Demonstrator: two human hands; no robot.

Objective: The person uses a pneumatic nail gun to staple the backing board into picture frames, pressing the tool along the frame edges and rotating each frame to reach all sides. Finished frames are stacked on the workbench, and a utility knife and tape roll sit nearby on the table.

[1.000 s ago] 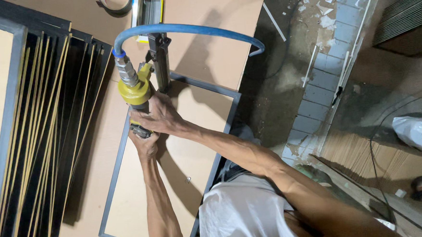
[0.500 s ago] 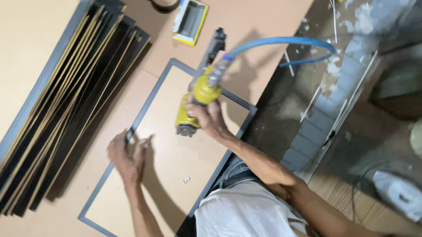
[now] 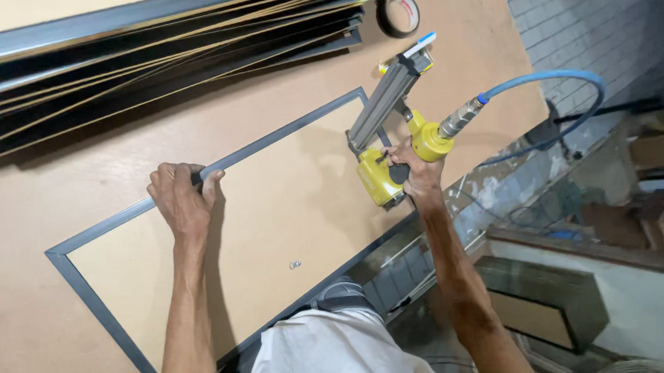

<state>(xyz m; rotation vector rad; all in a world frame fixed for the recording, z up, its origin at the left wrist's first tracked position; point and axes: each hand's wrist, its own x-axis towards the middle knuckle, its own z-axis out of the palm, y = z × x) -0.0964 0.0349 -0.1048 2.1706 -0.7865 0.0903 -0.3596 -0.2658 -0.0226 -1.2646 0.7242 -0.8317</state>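
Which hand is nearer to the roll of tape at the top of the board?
Right. The right hand grips the yellow nail gun below the tape roll; the left hand rests on the grey frame, farther to the left.

A stack of long dark frame strips with pale gold edges [image 3: 150, 48] lies across the far side of the tan fibreboard counter [image 3: 43, 300]. Just beside the stack's right end rests a roll of brown adhesive tape [image 3: 399, 13]. Beyond the counter's right edge, well apart from these, stand a white-tiled wall [image 3: 558, 23] and a dark rectangular box [image 3: 546, 300].
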